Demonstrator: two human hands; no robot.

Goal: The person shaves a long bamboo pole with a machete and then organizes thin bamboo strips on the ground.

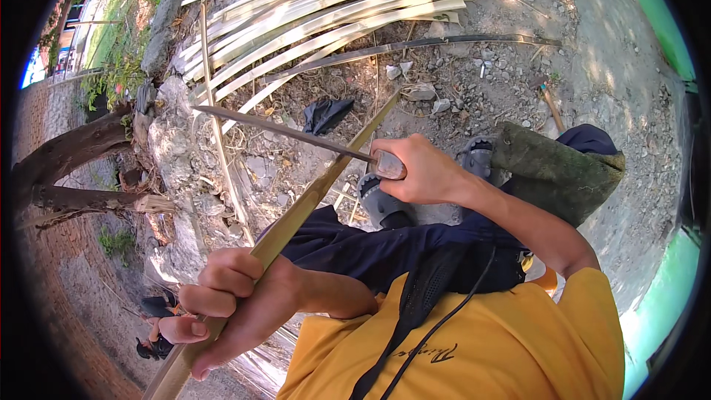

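Observation:
A long bamboo strip slants from the lower left up toward the middle. My left hand is closed round its lower part, thumb beneath and fingers curled over the top. In my right hand is the wooden handle of a long-bladed knife, gripped in a fist. The dark, narrow blade points left and crosses the strip near its upper part, apparently touching it. Whether the edge has cut into the bamboo I cannot tell.
Many split bamboo strips lie spread on the ground ahead. A black plastic scrap, stones and a wooden-handled tool are beyond my feet. Dark green cloth covers my right leg. Cut tree trunks stand left; another person is at lower left.

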